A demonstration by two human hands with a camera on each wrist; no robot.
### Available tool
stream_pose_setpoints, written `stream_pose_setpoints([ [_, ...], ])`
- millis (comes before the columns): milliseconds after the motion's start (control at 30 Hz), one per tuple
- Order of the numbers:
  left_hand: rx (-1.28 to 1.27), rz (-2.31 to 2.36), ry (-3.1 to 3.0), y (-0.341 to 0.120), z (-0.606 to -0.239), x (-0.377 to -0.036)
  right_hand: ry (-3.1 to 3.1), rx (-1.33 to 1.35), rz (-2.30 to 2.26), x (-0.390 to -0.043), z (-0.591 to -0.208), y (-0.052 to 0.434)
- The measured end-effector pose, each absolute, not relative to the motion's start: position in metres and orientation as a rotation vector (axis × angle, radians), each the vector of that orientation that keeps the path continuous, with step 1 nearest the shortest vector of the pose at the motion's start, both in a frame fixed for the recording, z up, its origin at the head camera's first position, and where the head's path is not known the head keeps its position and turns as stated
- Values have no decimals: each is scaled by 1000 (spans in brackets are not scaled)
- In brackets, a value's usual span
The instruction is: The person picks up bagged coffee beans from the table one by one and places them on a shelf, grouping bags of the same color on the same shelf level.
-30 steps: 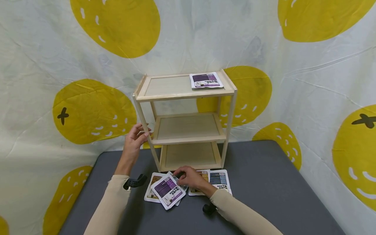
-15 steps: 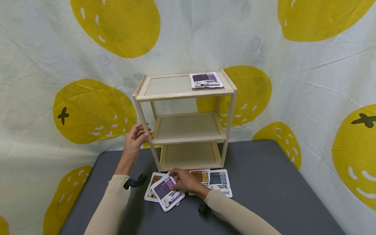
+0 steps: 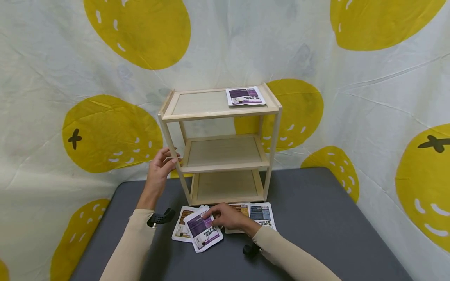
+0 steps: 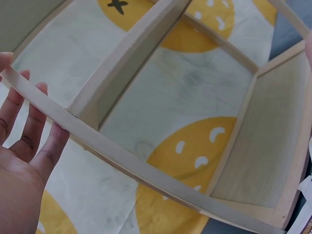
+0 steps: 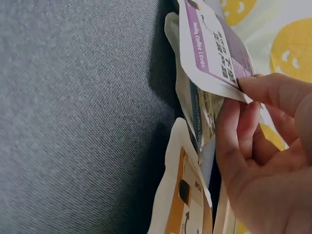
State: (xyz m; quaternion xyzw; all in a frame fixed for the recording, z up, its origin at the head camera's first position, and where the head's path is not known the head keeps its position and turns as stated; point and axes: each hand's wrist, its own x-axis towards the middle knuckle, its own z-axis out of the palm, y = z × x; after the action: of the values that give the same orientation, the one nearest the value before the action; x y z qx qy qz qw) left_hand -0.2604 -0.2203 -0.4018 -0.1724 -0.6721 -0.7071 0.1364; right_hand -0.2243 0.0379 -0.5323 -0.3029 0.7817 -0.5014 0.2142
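Before the wooden rack (image 3: 221, 115), the right hand (image 3: 228, 217) pinches the purple packet (image 3: 202, 234) near its far-right edge.
The packet reaches leftward and towards the person from those fingers, its long axis running slantwise far to near; the left hand (image 3: 159, 168) (farther off) holds the rack's post (image 3: 166, 134). Flat, white-rimmed and round-cornered, it overlaps other packets (image 3: 180, 231) on the desk (image 3: 316, 222).

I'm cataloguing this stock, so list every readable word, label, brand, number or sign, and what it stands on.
"Hello, Coffee Lover": purple packet in the right hand.
"Hello, Coffee", ending unclear: blue-banded packet beneath it.
Large characters on the purple packet: too blurred to read surely.
Small print on the orange packet: too blurred to read.
Top-shelf packet, rightmost blue packet: print too small.
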Motion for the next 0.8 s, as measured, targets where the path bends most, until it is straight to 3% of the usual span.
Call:
stream_pose_setpoints([
  [400, -503, -2073, -1916, -220, -402, -259, 2307, -607, -1494, -220, -531, 45],
  [800, -498, -2066, -1941, -221, -401, -261, 2143, -579, -1583, -220, -531, 51],
])
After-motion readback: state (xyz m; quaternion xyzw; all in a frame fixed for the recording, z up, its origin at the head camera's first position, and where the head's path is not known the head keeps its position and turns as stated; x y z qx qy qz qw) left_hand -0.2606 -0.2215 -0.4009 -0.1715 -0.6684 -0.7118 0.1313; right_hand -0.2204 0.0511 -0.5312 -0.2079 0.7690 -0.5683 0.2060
